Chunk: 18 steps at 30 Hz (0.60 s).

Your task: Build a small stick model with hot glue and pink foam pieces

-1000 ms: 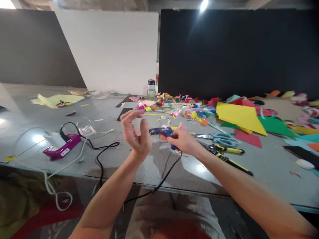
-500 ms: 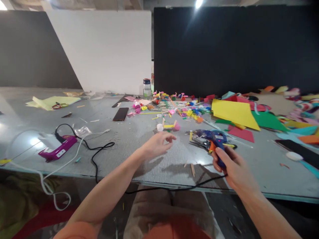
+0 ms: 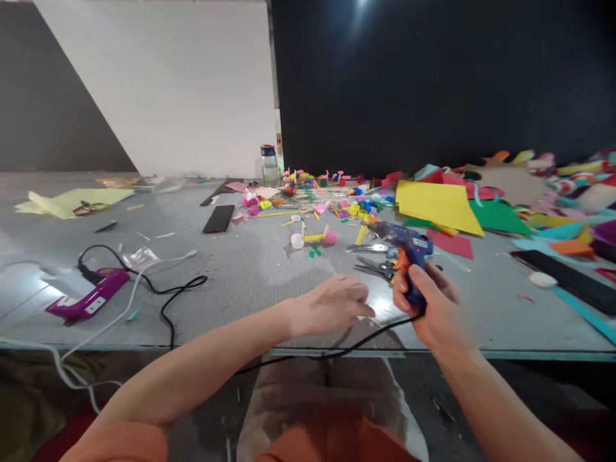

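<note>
My right hand (image 3: 426,295) is wrapped round the handle of a blue glue gun (image 3: 414,247) with an orange trigger. The gun's nozzle points left, over pliers (image 3: 370,248) and scissors (image 3: 375,266) on the table. My left hand (image 3: 337,305) is low over the table near its front edge, fingers curled down and together. A thin wooden stick (image 3: 376,322) shows by its fingertips; whatever the fingers pinch is hidden. Beyond the left hand stands a small piece with a yellow bar (image 3: 315,238), with a white end (image 3: 297,241) and a pink end (image 3: 330,236).
A black cord (image 3: 346,350) runs from the gun along the table's front edge. At left lie a purple power strip (image 3: 91,295) and a phone (image 3: 218,219). Small craft bits and a bottle (image 3: 269,165) stand behind; yellow sheets (image 3: 437,205) lie at right.
My left hand has moved right and nearer, from beside the small yellow-barred piece to the wooden sticks. The glue gun has lifted slightly off the tools. The view has shifted right and down.
</note>
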Motion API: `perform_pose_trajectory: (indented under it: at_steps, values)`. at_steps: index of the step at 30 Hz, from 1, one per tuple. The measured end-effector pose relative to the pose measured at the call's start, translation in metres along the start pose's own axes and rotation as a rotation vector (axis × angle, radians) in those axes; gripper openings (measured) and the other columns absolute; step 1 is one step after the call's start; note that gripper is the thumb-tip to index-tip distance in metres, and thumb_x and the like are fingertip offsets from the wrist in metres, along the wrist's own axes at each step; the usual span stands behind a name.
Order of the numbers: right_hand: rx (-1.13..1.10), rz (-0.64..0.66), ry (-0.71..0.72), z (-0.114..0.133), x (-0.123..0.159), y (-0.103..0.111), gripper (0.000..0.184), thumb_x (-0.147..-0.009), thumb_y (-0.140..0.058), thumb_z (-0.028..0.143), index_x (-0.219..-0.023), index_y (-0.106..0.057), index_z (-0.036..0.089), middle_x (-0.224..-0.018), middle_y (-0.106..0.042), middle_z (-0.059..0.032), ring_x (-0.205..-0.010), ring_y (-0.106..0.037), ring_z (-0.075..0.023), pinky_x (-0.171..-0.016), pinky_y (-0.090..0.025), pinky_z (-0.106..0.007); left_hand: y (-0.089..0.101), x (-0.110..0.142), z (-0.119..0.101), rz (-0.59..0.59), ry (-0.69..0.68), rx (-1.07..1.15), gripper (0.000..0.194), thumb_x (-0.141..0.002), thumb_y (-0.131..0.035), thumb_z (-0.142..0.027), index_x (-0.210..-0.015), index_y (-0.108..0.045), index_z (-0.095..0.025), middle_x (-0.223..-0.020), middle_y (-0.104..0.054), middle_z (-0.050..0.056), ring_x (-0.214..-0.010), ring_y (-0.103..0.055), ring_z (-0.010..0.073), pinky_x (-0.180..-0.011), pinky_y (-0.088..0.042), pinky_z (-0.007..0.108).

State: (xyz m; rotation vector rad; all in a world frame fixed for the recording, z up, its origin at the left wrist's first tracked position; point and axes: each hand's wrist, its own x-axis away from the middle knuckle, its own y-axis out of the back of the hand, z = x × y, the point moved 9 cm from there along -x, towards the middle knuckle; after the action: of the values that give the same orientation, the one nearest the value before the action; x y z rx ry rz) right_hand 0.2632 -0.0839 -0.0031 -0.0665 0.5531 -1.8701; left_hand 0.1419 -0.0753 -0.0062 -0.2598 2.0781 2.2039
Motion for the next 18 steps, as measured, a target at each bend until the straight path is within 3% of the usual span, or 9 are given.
perform_pose_trajectory:
  at_steps: [3, 7, 12, 15, 18]
  values:
    - [0.012, 0.024, 0.016, 0.006, 0.003, -0.001, 0.013, -0.087, -0.072, 0.032, -0.089, -0.066, 0.021, -0.063, -0.056, 0.0033, -0.045, -0.048, -0.0074, -0.041, -0.035, -0.019, -0.007, -0.012, 0.001, 0.042, -0.016, -0.06, 0.019, -0.095, -0.057, -0.023, -0.099, -0.075, -0.026, -0.091, -0.062, 0.005, -0.091, -0.056, 0.0231, -0.073, -0.036, 0.036]
    - [0.012, 0.032, 0.066, 0.014, 0.005, 0.001, 0.009, -0.088, -0.072, 0.029, -0.093, -0.068, 0.022, -0.068, -0.057, 0.0022, -0.053, -0.052, -0.0097, -0.045, -0.042, -0.021, -0.008, -0.024, 0.006, 0.015, 0.007, -0.08, 0.017, -0.095, -0.059, -0.027, -0.088, -0.073, -0.021, -0.094, -0.064, 0.006, -0.092, -0.055, 0.0234, -0.074, -0.035, 0.038]
    - [0.017, 0.024, 0.139, 0.037, 0.012, 0.0, 0.005, -0.089, -0.071, 0.027, -0.094, -0.071, 0.024, -0.071, -0.058, 0.0007, -0.059, -0.053, -0.0121, -0.048, -0.047, -0.025, -0.019, -0.034, 0.012, 0.037, 0.07, -0.093, 0.017, -0.094, -0.059, -0.026, -0.087, -0.072, -0.018, -0.095, -0.065, 0.009, -0.092, -0.058, 0.0253, -0.074, -0.036, 0.039]
    - [0.023, -0.046, 0.224, 0.065, 0.021, 0.003, 0.005, -0.087, -0.07, 0.022, -0.092, -0.072, 0.023, -0.074, -0.059, -0.0012, -0.06, -0.053, -0.0129, -0.046, -0.047, -0.025, -0.021, -0.039, 0.022, 0.042, 0.157, -0.09, 0.017, -0.093, -0.057, -0.022, -0.089, -0.073, -0.015, -0.098, -0.067, 0.011, -0.096, -0.059, 0.0275, -0.076, -0.038, 0.04]
    - [0.055, -0.199, 0.337, 0.097, 0.037, 0.018, 0.006, -0.081, -0.071, 0.018, -0.087, -0.071, 0.02, -0.075, -0.059, -0.0034, -0.06, -0.054, -0.0148, -0.04, -0.044, -0.026, -0.017, -0.042, 0.045, 0.06, 0.306, -0.065, 0.019, -0.092, -0.058, -0.024, -0.089, -0.073, -0.013, -0.102, -0.069, 0.015, -0.101, -0.06, 0.0305, -0.079, -0.04, 0.042]
